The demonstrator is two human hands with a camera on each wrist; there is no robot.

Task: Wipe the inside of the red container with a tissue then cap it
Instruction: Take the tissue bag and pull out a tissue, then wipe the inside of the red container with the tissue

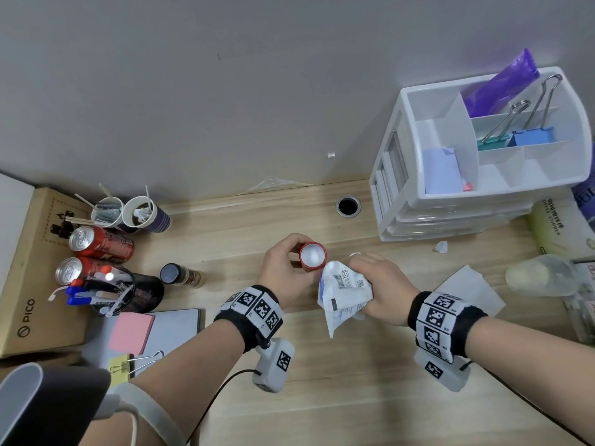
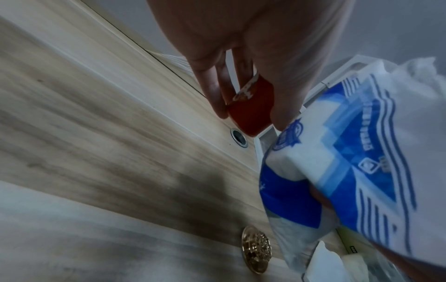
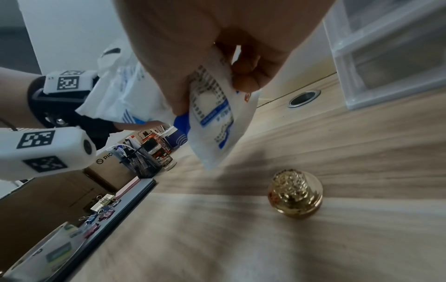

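My left hand [image 1: 291,259] grips the red container [image 1: 312,255] from the side and holds it just above the wooden desk [image 1: 322,397]. Its open mouth faces up and shows a pale inside. In the left wrist view the thumb and fingers curl round the red container [image 2: 251,112]. My right hand [image 1: 373,278] pinches a crumpled white and blue tissue pack [image 1: 344,294] right next to the container. The pack [image 3: 217,122] hangs from the fingers [image 3: 248,80]. A gold cap [image 3: 295,194] stands on the desk below the hands, hidden in the head view.
A white drawer organiser [image 1: 418,201] stands at the back right, beside a cable hole [image 1: 348,206]. A flat tissue sheet [image 1: 467,291] and a plastic bottle [image 1: 541,278] lie right. Cans [image 1: 99,243], a pen holder [image 1: 135,291], a small jar [image 1: 183,276] and a notebook [image 1: 174,329] crowd the left.
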